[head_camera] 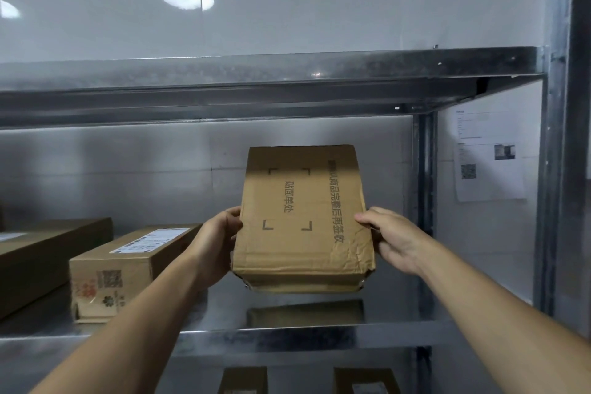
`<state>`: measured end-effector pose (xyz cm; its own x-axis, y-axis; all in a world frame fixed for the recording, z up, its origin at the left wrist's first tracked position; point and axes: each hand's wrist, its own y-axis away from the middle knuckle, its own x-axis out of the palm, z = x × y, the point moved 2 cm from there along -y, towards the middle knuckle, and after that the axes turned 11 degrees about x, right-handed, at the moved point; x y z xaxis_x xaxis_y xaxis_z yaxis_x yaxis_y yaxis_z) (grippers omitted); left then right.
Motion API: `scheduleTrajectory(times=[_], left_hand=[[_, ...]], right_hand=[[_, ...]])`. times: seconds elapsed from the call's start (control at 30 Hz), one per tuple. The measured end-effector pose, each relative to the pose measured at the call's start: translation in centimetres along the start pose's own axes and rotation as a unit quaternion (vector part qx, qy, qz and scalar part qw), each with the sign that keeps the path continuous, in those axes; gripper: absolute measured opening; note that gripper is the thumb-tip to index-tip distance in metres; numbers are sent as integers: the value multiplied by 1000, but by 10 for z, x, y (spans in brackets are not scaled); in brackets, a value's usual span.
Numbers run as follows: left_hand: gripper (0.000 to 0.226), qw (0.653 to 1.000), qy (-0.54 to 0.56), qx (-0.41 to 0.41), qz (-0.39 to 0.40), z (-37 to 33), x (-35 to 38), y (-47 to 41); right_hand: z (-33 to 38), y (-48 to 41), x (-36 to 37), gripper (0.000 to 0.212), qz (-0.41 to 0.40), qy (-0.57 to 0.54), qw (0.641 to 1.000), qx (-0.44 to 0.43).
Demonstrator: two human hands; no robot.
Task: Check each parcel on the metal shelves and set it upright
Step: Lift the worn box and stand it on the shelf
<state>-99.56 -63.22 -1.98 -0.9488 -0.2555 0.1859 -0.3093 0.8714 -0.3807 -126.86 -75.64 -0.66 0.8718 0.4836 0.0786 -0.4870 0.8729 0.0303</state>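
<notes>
The grey galvanised metal shelving point(287, 341) fills the view, its smooth sheet deck glossy enough to mirror whatever hangs above it. Well left of the left hand lie two long brown cardboard boxes, the farther one plain point(48, 253) and the nearer one point(128, 265) bearing a white shipping label on top and a printed code on its end. Both rest flat on their long sides, so they probably still need checking.

Between the two hands is the flat rectangular brown cardboard parcel point(303, 217). It is lifted clear of the deck, with its reflection just below, and stands on end with its broad printed face turned toward the person, seemingly for inspection. The corrugated board is matte, creased and crumpled near the lower corner by the right hand, and its print runs sideways.

The left hand point(217, 243) grips the parcel's left edge and the right hand point(393, 240) pinches the right edge with the thumb on the front. Holding it at both sides keeps it steady and the face unobscured.

Beyond the right hand, a white paper notice point(489, 157) is stuck to the wall.
</notes>
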Motion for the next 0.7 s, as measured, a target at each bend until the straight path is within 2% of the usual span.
scheduleTrajectory(times=[0.17,0.33,0.43,0.53,0.7], left_hand=[[58,1000,-9,-5,11,-1,3,-1],[49,997,-71,15,1,-11,12,5],[34,998,-18,54,-33,-16,16,2],[33,994,8,52,-91,-21,14,0],[39,994,72,14,-76,-24,21,4]], right_hand=[[-1,-1,-2,22,-6,-14,1000,5],[-4,-2,-5,26,-30,-48,998,-11],[-9,-1,-4,33,-38,-72,997,-17],[-15,-3,-5,47,-29,-86,996,-15],[-23,-6,-7,46,-35,-79,996,-4]])
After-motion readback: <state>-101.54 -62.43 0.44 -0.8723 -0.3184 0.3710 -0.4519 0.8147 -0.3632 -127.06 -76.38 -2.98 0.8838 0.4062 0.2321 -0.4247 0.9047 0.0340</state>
